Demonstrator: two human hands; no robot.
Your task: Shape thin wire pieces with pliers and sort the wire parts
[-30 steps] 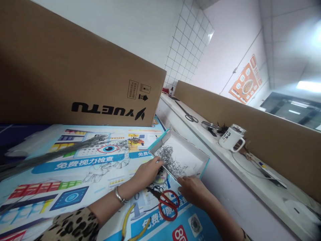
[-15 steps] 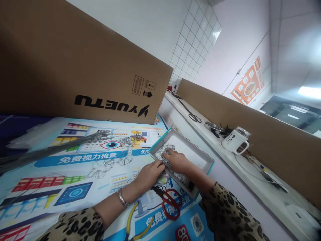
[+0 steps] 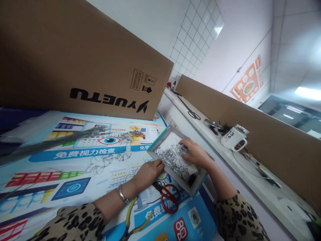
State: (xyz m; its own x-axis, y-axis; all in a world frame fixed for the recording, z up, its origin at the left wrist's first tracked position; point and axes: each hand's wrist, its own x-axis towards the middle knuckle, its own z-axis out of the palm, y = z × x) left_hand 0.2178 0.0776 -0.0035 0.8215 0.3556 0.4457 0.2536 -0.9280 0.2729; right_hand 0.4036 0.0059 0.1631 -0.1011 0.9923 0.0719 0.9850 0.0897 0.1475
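A shallow box with a turquoise outside and pale inside holds a tangle of thin wire pieces. My left hand, with a silver bangle at its wrist, has its fingers bent together on the box's near left wall. Inside the box, at the right side of the tangle, my right hand has curled fingers around some of the wires; how many it holds is hidden. Just in front of the box lie red-handled scissors. Yellow-handled pliers rest nearer to me.
A large cardboard carton stands behind the work surface. Long dark wires and looped wire pieces lie to the left. On the ledge at right are a white mug and another pair of scissors.
My right hand has moved right across the box, uncovering the wire tangle, which looks more spread out. My left hand stays at the box wall. The view has shifted slightly.
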